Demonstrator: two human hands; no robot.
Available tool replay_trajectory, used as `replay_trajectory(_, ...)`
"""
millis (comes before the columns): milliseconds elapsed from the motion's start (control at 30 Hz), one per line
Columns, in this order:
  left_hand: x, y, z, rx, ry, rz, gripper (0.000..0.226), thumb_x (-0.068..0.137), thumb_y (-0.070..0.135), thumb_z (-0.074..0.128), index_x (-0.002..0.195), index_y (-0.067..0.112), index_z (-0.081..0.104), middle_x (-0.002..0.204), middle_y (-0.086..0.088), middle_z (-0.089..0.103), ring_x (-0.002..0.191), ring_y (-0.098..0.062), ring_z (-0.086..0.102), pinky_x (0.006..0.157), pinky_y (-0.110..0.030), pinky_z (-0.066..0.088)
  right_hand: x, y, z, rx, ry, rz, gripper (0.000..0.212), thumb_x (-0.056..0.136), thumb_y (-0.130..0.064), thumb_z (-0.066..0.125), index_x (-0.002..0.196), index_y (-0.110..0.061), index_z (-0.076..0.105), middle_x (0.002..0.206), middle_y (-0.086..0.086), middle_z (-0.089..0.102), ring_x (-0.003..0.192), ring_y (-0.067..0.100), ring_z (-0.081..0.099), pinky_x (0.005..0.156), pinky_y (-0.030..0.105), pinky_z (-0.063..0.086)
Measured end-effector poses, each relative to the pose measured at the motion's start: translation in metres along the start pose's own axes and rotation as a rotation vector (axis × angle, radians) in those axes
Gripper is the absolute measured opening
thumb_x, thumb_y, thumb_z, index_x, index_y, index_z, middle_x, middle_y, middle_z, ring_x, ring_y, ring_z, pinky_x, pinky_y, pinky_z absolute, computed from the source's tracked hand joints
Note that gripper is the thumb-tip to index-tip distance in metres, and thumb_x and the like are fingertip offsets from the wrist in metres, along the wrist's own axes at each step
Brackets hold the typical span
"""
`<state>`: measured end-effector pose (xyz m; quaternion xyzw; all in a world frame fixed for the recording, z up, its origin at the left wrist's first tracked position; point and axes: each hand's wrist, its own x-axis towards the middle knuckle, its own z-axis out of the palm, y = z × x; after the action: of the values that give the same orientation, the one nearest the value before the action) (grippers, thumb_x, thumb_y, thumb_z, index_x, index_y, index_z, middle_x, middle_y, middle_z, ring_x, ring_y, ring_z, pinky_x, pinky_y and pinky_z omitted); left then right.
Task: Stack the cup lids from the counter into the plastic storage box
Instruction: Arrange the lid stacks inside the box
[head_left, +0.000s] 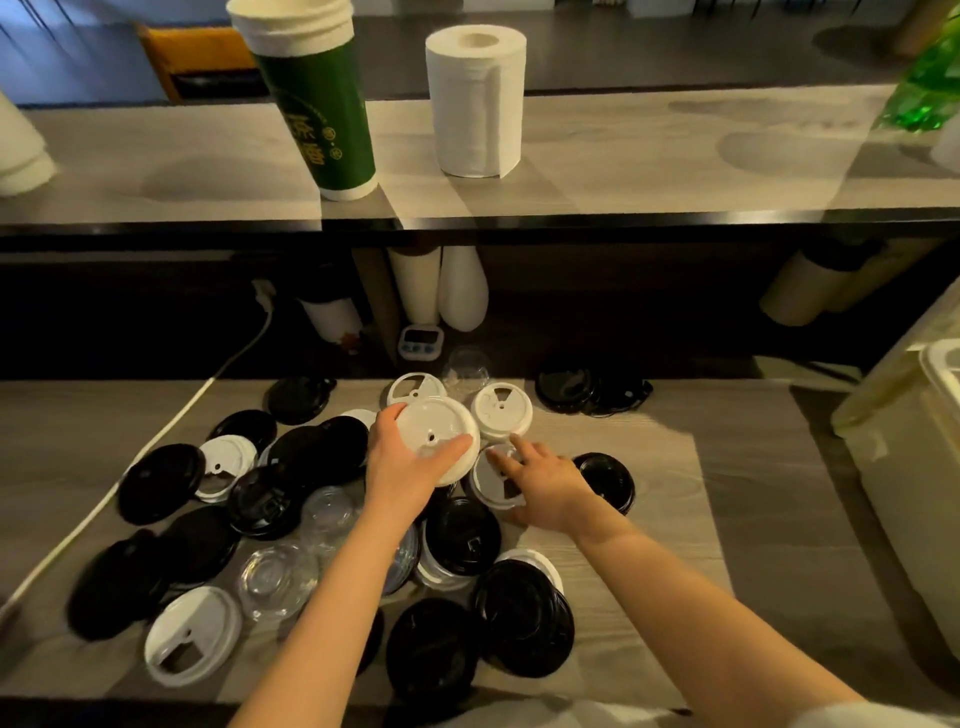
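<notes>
Several cup lids, black, white and clear, lie scattered on the wooden counter (753, 519). My left hand (400, 467) grips a white lid (434, 431) by its rim, lifted slightly above the pile. My right hand (545, 483) rests with spread fingers on another white lid (488, 478) that lies flat beside a black lid (610, 478). A further white lid (501, 410) sits just behind. The pale plastic storage box (909, 467) stands at the right edge, partly out of frame.
A raised shelf (623, 171) crosses the back, with a green cup stack (317, 98), a paper towel roll (475, 98) and a green bottle (930, 83) on it. Under it stand cup sleeves and a small timer (421, 340). A white cable (156, 441) runs along the left.
</notes>
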<state>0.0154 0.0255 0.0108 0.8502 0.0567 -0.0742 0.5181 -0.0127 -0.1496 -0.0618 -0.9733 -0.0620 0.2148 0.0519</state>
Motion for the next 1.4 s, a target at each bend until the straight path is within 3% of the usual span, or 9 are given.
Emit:
replay_trajectory(200,0.001,0.001,-0.001,-0.047,-0.002,0.022,0.062,0.094,0.018,0.053,0.146,0.011,0.021,0.144,-0.011,0.028,0.128,-0.023,0.035,0.097,-0.024,0.030,-0.001,0.006,0.007,0.181,0.139,0.000,0.093,0.072,-0.036,0.074,0.146,-0.019,0.022,0.146,0.005,0.029,0.127,0.028,0.037,0.102,0.039,0.040)
replay_trajectory(433,0.006,-0.005,0.002,-0.347,-0.039,-0.082,0.041,0.090,0.002,0.051,0.127,0.018,0.043,0.128,-0.009,0.049,0.119,-0.025,0.049,0.092,-0.032,0.043,-0.014,0.018,-0.010,0.665,0.356,0.130,0.090,0.065,-0.030,0.079,0.139,-0.013,0.032,0.123,0.000,0.029,0.118,0.021,0.038,0.095,0.024,0.038)
replay_trajectory(533,0.005,0.000,0.007,-0.460,-0.075,-0.139,0.037,0.089,0.002,0.052,0.119,0.021,0.043,0.121,-0.008,0.053,0.114,-0.025,0.053,0.098,-0.045,0.046,-0.022,0.014,-0.028,0.916,0.490,0.062,0.085,0.066,-0.025,0.081,0.138,-0.017,0.035,0.125,-0.007,0.028,0.120,0.013,0.036,0.096,0.020,0.037)
replay_trajectory(633,-0.001,0.009,0.012,-0.549,-0.111,-0.126,0.032,0.090,0.003,0.054,0.116,0.020,0.046,0.113,-0.004,0.058,0.105,-0.020,0.059,0.091,-0.044,0.051,-0.034,0.000,-0.047,1.009,0.508,-0.085,0.078,0.068,-0.021,0.081,0.129,-0.039,0.036,0.123,-0.017,0.037,0.115,-0.009,0.038,0.090,0.001,0.031)
replay_trajectory(733,-0.009,0.018,0.014,-0.691,-0.191,-0.145,0.020,0.094,0.010,0.052,0.108,0.025,0.050,0.111,-0.004,0.062,0.100,-0.018,0.062,0.080,-0.034,0.052,-0.039,-0.011,-0.057,0.992,0.463,-0.153,0.081,0.069,-0.026,0.081,0.134,-0.036,0.034,0.126,-0.019,0.037,0.115,-0.010,0.037,0.090,0.002,0.031)
replay_trajectory(867,-0.014,0.024,0.012,-0.843,-0.241,-0.174,0.018,0.097,0.020,0.044,0.112,0.016,0.052,0.115,-0.009,0.061,0.103,-0.019,0.061,0.090,-0.037,0.048,-0.043,-0.013,-0.065,0.966,0.472,-0.170,0.091,0.069,-0.030,0.081,0.144,-0.026,0.031,0.131,-0.013,0.036,0.119,-0.004,0.037,0.093,0.005,0.032)
replay_trajectory(1033,-0.021,0.025,0.004,-0.707,-0.376,-0.092,0.042,0.090,0.015,0.058,0.129,0.018,0.042,0.120,-0.004,0.061,0.109,-0.019,0.060,0.091,-0.035,0.049,-0.052,-0.015,-0.071,0.763,0.546,-0.240,0.092,0.070,-0.040,0.077,0.146,-0.034,0.026,0.136,-0.007,0.035,0.120,0.002,0.039,0.097,0.018,0.040)
replay_trajectory(1167,-0.023,0.020,0.001,-0.651,-0.404,-0.039,0.042,0.091,0.001,0.051,0.129,0.015,0.042,0.118,-0.006,0.059,0.103,-0.018,0.060,0.084,-0.033,0.051,-0.058,-0.015,-0.071,0.619,0.584,-0.276,0.093,0.065,-0.057,0.067,0.145,-0.042,0.021,0.137,-0.008,0.037,0.121,0.007,0.041,0.094,0.025,0.044)
replay_trajectory(1400,-0.025,0.004,-0.005,-0.663,-0.334,-0.108,0.033,0.086,0.002,0.058,0.112,0.022,0.051,0.114,-0.005,0.061,0.102,-0.018,0.061,0.077,-0.033,0.051,-0.058,0.002,-0.058,0.702,0.297,-0.187,0.092,0.073,-0.030,0.078,0.145,-0.043,0.022,0.132,-0.022,0.039,0.111,-0.004,0.043,0.091,0.011,0.037)
